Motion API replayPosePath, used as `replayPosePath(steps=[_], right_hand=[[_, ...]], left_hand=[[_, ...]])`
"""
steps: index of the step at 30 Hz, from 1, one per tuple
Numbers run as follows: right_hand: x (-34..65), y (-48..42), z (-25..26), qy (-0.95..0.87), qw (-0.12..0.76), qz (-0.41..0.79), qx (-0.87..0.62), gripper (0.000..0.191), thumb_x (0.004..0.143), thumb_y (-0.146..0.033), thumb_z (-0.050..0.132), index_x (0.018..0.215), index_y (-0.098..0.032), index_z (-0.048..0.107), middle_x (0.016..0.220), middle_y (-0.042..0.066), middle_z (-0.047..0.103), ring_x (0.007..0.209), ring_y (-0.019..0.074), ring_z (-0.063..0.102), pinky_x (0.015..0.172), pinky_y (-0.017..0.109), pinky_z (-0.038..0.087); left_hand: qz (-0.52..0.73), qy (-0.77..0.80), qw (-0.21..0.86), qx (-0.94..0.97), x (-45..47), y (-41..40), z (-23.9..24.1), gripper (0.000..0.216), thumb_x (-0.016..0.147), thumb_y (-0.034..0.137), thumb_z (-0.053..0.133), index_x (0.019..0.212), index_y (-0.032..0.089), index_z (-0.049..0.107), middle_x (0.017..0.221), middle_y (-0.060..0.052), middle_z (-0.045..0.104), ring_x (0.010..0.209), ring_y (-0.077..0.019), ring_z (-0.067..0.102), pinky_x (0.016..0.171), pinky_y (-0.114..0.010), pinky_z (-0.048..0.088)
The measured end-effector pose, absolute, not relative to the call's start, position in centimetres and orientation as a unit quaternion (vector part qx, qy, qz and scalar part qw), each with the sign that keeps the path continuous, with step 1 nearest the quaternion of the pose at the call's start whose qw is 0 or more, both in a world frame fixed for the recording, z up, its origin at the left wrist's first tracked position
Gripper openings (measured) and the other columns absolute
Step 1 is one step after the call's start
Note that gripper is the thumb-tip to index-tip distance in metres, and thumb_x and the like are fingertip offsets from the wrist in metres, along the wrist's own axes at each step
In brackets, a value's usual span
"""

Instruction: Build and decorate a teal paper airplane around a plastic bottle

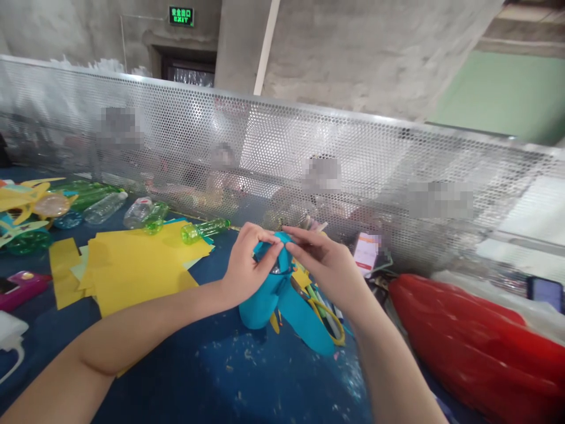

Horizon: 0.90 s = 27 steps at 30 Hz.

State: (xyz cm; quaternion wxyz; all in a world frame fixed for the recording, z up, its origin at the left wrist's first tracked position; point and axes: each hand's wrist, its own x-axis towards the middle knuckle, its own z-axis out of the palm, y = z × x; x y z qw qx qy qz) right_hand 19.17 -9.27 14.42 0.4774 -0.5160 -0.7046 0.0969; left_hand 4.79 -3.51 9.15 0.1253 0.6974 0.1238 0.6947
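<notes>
In front of me stands a blue craft piece [259,309], made of what looks like foam sheet or card, with a long rounded flap hanging to the right. My left hand [249,265] is closed at its top, thumb and forefinger pinching a blue strip. From the other side my right hand [329,268] pinches the same strip, its fingertips almost meeting the left thumb. Something dark and shiny shows just under the strip; I cannot make out what. Behind the flap lie yellow-handled scissors [339,338] and several pens, partly covered.
Yellow sheets [136,268] are spread on the blue table [212,377] at left, with plastic bottles [205,229] behind them. A pink tool [26,288] lies far left. At right are a phone [365,253] and a red plastic bag [459,335]. A perforated metal screen [273,135] closes the back.
</notes>
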Motion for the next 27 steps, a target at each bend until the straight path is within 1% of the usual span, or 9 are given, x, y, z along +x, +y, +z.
replayPosePath(steps=[5,11,18,19,21,23,27], right_hand=[[19.17,-9.18,14.54,-0.694,0.482,0.143,-0.514,0.033,0.080,-0.035,0.064,0.107,-0.018,0.070,0.090,0.007,0.071,0.085,0.0204,0.065,0.079,0.039,0.053],[19.03,-9.31,14.70,-0.693,0.487,0.149,-0.510,0.029,0.078,-0.034,0.065,0.102,-0.020,0.072,0.096,0.007,0.073,0.089,0.0215,0.066,0.082,0.039,0.053],[19.29,-9.08,14.49,-0.697,0.487,0.164,-0.500,0.028,0.078,-0.035,0.065,0.101,-0.021,0.073,0.096,0.007,0.073,0.089,0.0218,0.067,0.081,0.039,0.053],[19.28,-9.04,14.43,-0.697,0.489,0.158,-0.500,0.028,0.078,-0.035,0.065,0.101,-0.021,0.073,0.095,0.007,0.073,0.088,0.0215,0.067,0.081,0.038,0.053],[19.16,-9.03,14.34,-0.700,0.489,0.131,-0.504,0.028,0.080,-0.035,0.063,0.103,-0.021,0.073,0.095,0.007,0.072,0.086,0.0209,0.067,0.079,0.037,0.053],[18.95,-9.14,14.30,-0.710,0.475,0.081,-0.513,0.029,0.082,-0.035,0.061,0.105,-0.022,0.073,0.095,0.008,0.071,0.086,0.0208,0.066,0.078,0.037,0.053],[18.53,-9.48,14.33,-0.740,0.430,-0.049,-0.515,0.029,0.088,-0.032,0.053,0.109,-0.021,0.071,0.093,0.009,0.069,0.090,0.0228,0.063,0.082,0.040,0.050]], left_hand=[[0.696,0.124,0.124,0.696,4.79,-3.63,9.07,0.005,0.089,0.018,0.057,0.087,0.022,0.055,0.085,-0.001,0.054,0.088,-0.0156,0.055,0.077,-0.032,0.047],[0.698,0.122,0.141,0.692,4.89,-3.55,8.92,0.004,0.089,0.019,0.057,0.087,0.022,0.055,0.086,-0.001,0.053,0.087,-0.0151,0.055,0.077,-0.031,0.047],[0.698,0.126,0.156,0.688,5.02,-3.41,8.55,0.003,0.089,0.022,0.057,0.088,0.022,0.055,0.088,-0.001,0.052,0.086,-0.0151,0.054,0.078,-0.032,0.047],[0.696,0.130,0.159,0.688,5.05,-3.36,8.50,0.002,0.089,0.023,0.057,0.091,0.022,0.055,0.088,-0.001,0.052,0.086,-0.0151,0.055,0.078,-0.032,0.047],[0.694,0.133,0.171,0.687,5.10,-3.21,8.44,0.009,0.090,0.024,0.056,0.099,0.023,0.054,0.092,-0.002,0.053,0.088,-0.0155,0.055,0.078,-0.032,0.048],[0.694,0.136,0.180,0.684,5.12,-3.06,8.45,0.014,0.090,0.025,0.056,0.104,0.023,0.053,0.094,-0.003,0.053,0.090,-0.0159,0.056,0.078,-0.032,0.049],[0.694,0.155,0.175,0.681,5.03,-2.89,8.54,0.009,0.088,0.026,0.059,0.096,0.023,0.055,0.090,-0.001,0.053,0.085,-0.0147,0.056,0.076,-0.031,0.049]])
